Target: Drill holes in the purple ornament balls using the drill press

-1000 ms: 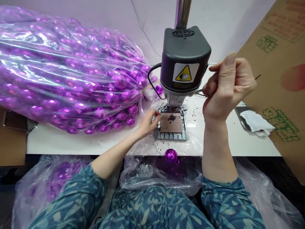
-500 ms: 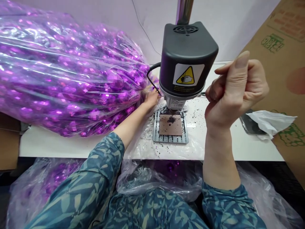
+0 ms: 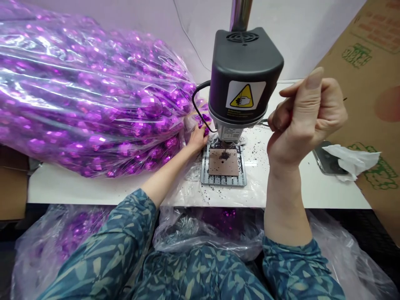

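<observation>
My left hand (image 3: 197, 138) is at the gathered mouth of a clear plastic bag (image 3: 103, 96) full of shiny purple faceted balls. Its fingers close on a purple ball (image 3: 206, 130), partly hidden behind them and a black cord. My right hand (image 3: 308, 118) is raised in a fist beside the black drill press head (image 3: 245, 62). A thin lever (image 3: 264, 121) runs from the machine into that fist; most of it is hidden by the fingers. Beneath the head, a brown square plate (image 3: 223, 166) with a small dark hole lies on the slotted metal base (image 3: 223, 181), sprinkled with dark shavings.
Dark shavings and clear plastic film lie around the base on the white table (image 3: 318, 191). At right are a phone (image 3: 328, 160), a crumpled white tissue (image 3: 354, 160) and a large cardboard box (image 3: 368, 83). An open plastic bag (image 3: 209, 237) with purple balls hangs below the table's front edge.
My left hand has drawn back a little toward me from behind the cord, and a purple ball now shows at its fingers. My right fist stays almost in place.
</observation>
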Motion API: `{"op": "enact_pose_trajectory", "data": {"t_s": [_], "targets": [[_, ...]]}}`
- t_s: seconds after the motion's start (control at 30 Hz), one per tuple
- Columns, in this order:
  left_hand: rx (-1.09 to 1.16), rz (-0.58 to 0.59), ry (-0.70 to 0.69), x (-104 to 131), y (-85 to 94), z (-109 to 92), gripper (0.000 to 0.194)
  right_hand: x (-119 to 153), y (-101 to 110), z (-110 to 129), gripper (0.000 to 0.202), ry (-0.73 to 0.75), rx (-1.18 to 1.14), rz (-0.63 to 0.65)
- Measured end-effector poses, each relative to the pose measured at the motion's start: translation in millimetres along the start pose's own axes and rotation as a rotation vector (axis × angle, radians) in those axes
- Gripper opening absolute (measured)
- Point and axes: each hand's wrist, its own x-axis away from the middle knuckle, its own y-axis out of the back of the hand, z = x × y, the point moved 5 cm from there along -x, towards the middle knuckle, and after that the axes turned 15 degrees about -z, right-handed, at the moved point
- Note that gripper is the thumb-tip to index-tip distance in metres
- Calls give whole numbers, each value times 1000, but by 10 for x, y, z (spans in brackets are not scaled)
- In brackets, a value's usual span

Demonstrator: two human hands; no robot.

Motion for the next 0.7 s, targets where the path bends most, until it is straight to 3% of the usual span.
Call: {"op": "enact_pose_trajectory", "data": {"t_s": [0.1,0.23,0.3,0.37,0.5,0.6,0.7], "targets": [[-126,-105,6,326,223,-1,36,8,2,-5,39,-3,-13,-3],[216,-240,96,659,495,8,35,12,-2,-7,40,-17,-21,-18],[516,-165,272,773,517,41,44,15,-4,-4,40,-26,-26,-24],[786,15,472,883,462,26,47,18,-6,0,40,-31,-23,-27],[1046,333,677,1053,363,-112,38,22,-9,7,40,-26,-12,-32],[1096,372,723,1093,310,-155,35,21,-10,6,41,-28,-19,-36],[1090,274,702,1087,267,-143,40,22,-8,5,42,-29,-22,-37]]}}
